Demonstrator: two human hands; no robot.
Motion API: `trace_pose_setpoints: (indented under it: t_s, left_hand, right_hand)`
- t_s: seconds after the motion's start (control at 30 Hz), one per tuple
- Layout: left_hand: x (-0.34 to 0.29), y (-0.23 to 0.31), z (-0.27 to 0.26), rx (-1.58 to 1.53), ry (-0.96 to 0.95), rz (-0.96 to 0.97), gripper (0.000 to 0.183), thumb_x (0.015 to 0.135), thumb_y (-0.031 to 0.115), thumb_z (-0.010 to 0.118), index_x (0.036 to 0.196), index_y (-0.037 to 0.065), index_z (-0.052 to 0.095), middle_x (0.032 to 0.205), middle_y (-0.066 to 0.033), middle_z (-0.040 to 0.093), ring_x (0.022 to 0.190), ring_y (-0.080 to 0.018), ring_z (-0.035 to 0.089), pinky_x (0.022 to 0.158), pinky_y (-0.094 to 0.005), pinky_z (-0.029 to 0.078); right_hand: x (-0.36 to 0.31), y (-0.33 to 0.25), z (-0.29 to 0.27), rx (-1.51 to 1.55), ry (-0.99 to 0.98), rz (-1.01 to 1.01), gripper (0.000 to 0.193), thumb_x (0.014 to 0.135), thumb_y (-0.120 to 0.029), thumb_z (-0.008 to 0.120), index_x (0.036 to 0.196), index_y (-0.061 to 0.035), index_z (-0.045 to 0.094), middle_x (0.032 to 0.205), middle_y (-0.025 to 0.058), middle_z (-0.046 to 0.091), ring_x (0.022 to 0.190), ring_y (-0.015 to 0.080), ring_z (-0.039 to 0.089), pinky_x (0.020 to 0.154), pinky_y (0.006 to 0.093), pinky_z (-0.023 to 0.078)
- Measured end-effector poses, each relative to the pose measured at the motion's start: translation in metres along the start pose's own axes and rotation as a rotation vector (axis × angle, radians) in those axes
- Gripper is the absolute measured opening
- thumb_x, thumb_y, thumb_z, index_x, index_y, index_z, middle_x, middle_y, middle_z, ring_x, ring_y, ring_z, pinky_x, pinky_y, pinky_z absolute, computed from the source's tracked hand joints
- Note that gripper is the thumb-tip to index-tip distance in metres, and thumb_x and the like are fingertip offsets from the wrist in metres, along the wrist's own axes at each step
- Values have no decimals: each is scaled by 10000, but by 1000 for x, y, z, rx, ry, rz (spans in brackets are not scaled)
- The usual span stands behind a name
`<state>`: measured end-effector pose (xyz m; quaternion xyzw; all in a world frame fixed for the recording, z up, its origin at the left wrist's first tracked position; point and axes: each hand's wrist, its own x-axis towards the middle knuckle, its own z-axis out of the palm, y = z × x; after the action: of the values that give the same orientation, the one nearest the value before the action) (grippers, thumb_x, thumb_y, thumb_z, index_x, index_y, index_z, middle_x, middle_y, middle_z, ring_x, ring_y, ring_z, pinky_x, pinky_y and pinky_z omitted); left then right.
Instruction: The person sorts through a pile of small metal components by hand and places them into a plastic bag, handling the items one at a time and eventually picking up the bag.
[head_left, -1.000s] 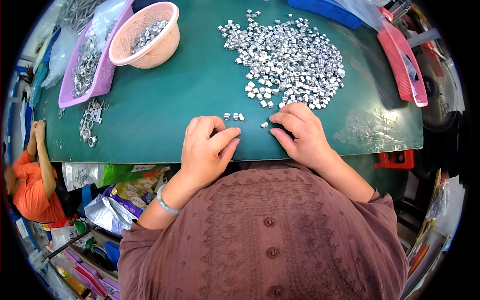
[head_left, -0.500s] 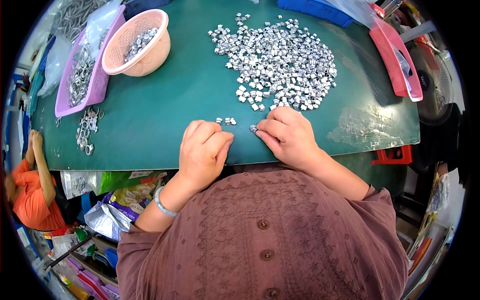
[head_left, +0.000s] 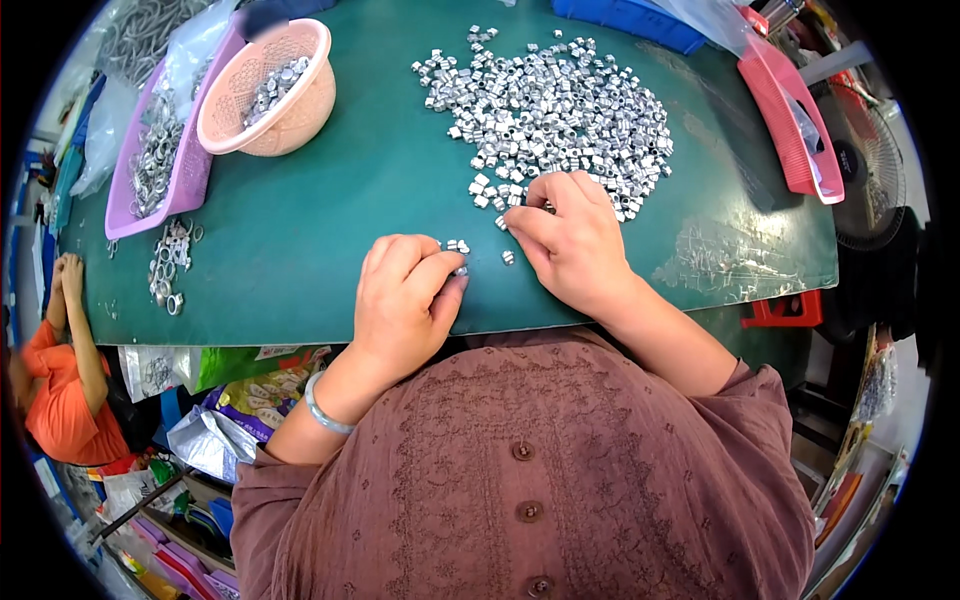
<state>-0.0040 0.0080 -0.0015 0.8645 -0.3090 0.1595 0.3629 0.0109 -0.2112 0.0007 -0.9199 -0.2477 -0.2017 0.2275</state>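
Observation:
A broad heap of small silver metal pieces (head_left: 550, 110), block-shaped with holes, lies on the green table (head_left: 330, 200). My right hand (head_left: 575, 245) is at the heap's near edge, thumb and fingers pinched on a small silver metal piece (head_left: 502, 223). Just below its fingertips, a single metal piece (head_left: 508, 257) rests alone on the table. To the left, my left hand (head_left: 402, 295) is closed, with a small silver metal piece (head_left: 461, 270) showing between thumb and forefinger. A short row of metal pieces (head_left: 457, 246) sits just beyond its fingertips, partly hidden by them.
At the left stand a peach basket (head_left: 315, 105) and a purple basket (head_left: 195, 175), both holding metal parts. Loose rings (head_left: 165, 270) lie near them. A red basket (head_left: 775, 110) stands at the right, a blue tray (head_left: 640, 22) at the back. Another person's hands (head_left: 68, 275) are at the left edge.
My right hand has let go of a metal piece on the table and moved up to the heap. My left hand has shifted slightly; a metal piece now shows at its fingertips.

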Motion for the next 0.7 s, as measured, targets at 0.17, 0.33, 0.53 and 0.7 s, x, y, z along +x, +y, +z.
trace_pose_setpoints:
  t_s: [0.17, 0.33, 0.53, 0.7]
  left_hand:
    - [10, 1, -2, 8, 23, -41, 222, 717, 38, 749, 924, 42, 671, 891, -89, 582, 837, -284, 557, 742, -376, 456]
    - [24, 0, 2, -13, -6, -81, 238, 717, 32, 757, 944, 37, 682, 895, -93, 579, 842, -281, 551, 746, -372, 451]
    - [23, -6, 6, -17, -96, -87, 212, 711, 27, 770, 909, 40, 695, 889, -78, 578, 845, -267, 550, 756, -357, 456]
    - [25, -4, 4, -57, -120, -127, 202, 707, 29, 774, 889, 40, 690, 882, -78, 578, 853, -269, 548, 759, -357, 457]
  right_hand:
    - [-1, 0, -1, 45, -9, -23, 148, 718, -88, 699, 857, -132, 720, 924, 29, 567, 884, 241, 532, 757, 384, 400]
    - [3, -6, -3, 99, -2, 36, 100, 729, -102, 725, 828, -113, 710, 944, 29, 569, 926, 238, 519, 794, 385, 382]
    - [5, -6, 1, 104, -58, -15, 96, 731, -118, 741, 815, -103, 697, 926, 15, 562, 937, 230, 505, 811, 376, 378]
    - [6, -5, 0, 172, -67, -21, 66, 737, -106, 731, 790, -108, 692, 911, 11, 562, 933, 233, 506, 820, 369, 384]
